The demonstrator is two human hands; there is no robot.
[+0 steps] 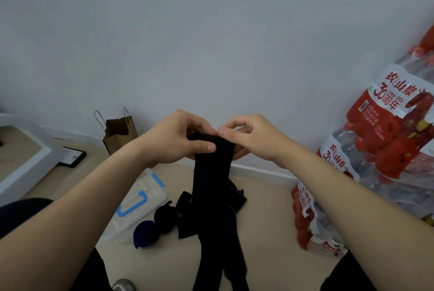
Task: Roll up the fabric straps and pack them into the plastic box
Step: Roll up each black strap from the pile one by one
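- Pinching the top end of a soft black strap [211,168], the left hand [176,140] and right hand [251,138] curl round it; its flat length hangs toward 6 o'clock.
- At 8 o'clock, the clear plastic box [143,199] with blue clips lies on the smooth floor [267,215].
- A blue roll [144,234] and a black roll [165,218] sit against its near edge.
- Glossy bottle packs [387,140] crowd 3 o'clock; open floor lies between.

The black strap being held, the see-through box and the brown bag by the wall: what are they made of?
Black strap: probably matte woven fabric; it hangs limp and folds softly at the top.
Box: clear, glossy plastic, seemingly rigid, with see-through walls and blue clips.
Bag: most likely brown kraft paper, going by its dull, creased sides that stand up stiffly.
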